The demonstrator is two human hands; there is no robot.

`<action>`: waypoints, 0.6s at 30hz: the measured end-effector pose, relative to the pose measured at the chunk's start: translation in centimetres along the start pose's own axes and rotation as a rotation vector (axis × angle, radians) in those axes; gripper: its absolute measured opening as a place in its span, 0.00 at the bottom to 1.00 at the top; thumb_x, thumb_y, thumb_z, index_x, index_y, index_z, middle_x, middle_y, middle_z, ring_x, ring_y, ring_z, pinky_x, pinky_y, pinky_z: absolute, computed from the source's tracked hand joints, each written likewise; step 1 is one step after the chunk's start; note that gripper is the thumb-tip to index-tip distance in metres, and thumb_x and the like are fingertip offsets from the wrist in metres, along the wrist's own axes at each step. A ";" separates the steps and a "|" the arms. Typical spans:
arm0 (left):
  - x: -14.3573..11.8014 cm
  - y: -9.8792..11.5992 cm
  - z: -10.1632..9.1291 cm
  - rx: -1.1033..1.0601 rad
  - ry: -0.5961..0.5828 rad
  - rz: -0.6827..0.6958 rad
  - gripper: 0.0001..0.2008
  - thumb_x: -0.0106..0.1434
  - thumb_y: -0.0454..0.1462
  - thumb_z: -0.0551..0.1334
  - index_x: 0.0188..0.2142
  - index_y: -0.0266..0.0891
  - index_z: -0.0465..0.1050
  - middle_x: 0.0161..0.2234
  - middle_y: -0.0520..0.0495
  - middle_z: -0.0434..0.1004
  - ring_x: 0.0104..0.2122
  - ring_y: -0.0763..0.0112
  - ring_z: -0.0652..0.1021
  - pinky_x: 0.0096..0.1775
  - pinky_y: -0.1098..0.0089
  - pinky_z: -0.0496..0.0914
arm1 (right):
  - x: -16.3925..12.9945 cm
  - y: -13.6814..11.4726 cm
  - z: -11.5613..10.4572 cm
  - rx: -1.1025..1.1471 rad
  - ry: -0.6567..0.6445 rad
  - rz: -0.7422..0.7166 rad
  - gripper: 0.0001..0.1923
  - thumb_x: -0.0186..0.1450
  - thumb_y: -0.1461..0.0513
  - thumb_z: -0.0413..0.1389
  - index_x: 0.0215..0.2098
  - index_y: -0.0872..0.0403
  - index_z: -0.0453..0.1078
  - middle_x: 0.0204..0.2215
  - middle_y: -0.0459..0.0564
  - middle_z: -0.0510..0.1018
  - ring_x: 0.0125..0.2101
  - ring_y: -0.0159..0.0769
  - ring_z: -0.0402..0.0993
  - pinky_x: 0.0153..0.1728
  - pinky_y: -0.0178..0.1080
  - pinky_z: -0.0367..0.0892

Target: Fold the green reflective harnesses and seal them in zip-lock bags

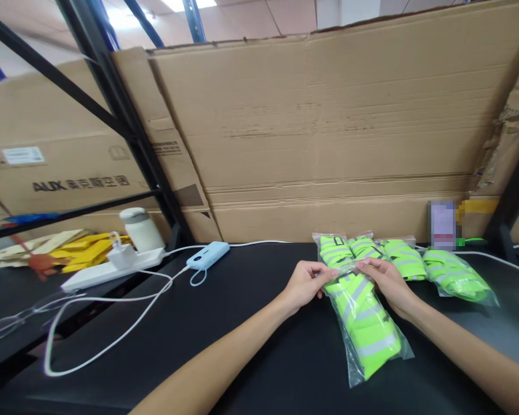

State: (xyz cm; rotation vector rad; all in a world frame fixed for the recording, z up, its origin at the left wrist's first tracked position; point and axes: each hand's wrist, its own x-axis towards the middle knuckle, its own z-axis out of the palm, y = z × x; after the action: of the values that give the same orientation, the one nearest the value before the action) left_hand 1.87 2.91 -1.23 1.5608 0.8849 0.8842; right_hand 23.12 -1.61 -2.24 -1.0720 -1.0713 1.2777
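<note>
A clear plastic bag [365,323] holds a folded neon-green reflective vest with silvery stripes. My left hand [305,283] pinches the left end of the bag's top edge. At the right end of that same edge, my right hand [387,282] grips with thumb and fingers. The bag's lower end points toward me above the black tabletop; whether it touches the surface I cannot tell. Just behind my hands lie more bagged green vests, among them one bag [334,249] at the left, another bag [403,257] in the middle and a bag [456,275] at the right.
Cardboard sheets [328,127] stand along the back of the black table [242,323]. To the left are a light-blue power bank [208,255], a looping white cable [112,346], a power strip [86,279], a white bottle [142,230] and eyeglasses [8,328]. Black metal posts [121,127] frame the space.
</note>
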 end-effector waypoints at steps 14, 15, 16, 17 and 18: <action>-0.5 0.3 0.3 -0.019 -0.061 -0.063 0.25 0.51 0.55 0.72 0.29 0.33 0.79 0.20 0.52 0.69 0.17 0.80 0.65 0.17 0.76 0.62 | 0.2 0.1 -0.5 -0.114 -0.024 0.009 0.21 0.57 0.46 0.68 0.33 0.55 0.81 0.27 0.49 0.80 0.25 0.34 0.70 0.26 0.35 0.62; -0.5 0.3 0.3 -0.020 -0.061 -0.055 0.25 0.50 0.55 0.72 0.28 0.33 0.79 0.19 0.52 0.69 0.17 0.80 0.65 0.17 0.76 0.62 | 0.1 0.0 -0.4 -0.125 -0.027 0.014 0.21 0.57 0.45 0.67 0.33 0.55 0.81 0.27 0.49 0.81 0.25 0.34 0.70 0.25 0.35 0.62; -0.5 0.3 0.3 -0.017 -0.061 -0.043 0.25 0.50 0.55 0.72 0.27 0.33 0.78 0.19 0.52 0.68 0.17 0.80 0.65 0.18 0.76 0.62 | 0.1 0.0 -0.4 -0.137 -0.029 0.025 0.21 0.58 0.45 0.67 0.34 0.54 0.81 0.27 0.49 0.81 0.24 0.33 0.69 0.24 0.34 0.61; -0.5 0.3 0.3 -0.010 -0.060 -0.027 0.25 0.51 0.55 0.72 0.26 0.33 0.77 0.18 0.53 0.68 0.17 0.80 0.65 0.18 0.76 0.62 | 0.0 -0.1 -0.4 -0.146 -0.034 0.039 0.21 0.58 0.45 0.67 0.34 0.54 0.81 0.27 0.49 0.81 0.23 0.33 0.69 0.23 0.34 0.60; -0.5 0.3 0.3 -0.001 -0.061 -0.009 0.25 0.51 0.55 0.72 0.26 0.33 0.77 0.18 0.53 0.67 0.17 0.80 0.65 0.18 0.76 0.62 | -0.1 -0.2 -0.3 -0.146 -0.042 0.058 0.21 0.57 0.45 0.67 0.34 0.54 0.81 0.26 0.50 0.81 0.22 0.33 0.69 0.22 0.34 0.60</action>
State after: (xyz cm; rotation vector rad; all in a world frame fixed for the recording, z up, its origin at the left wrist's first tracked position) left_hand 1.91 2.29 -1.04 1.5733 0.8470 0.8258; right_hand 23.45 -1.68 -2.08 -1.1981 -1.1875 1.2880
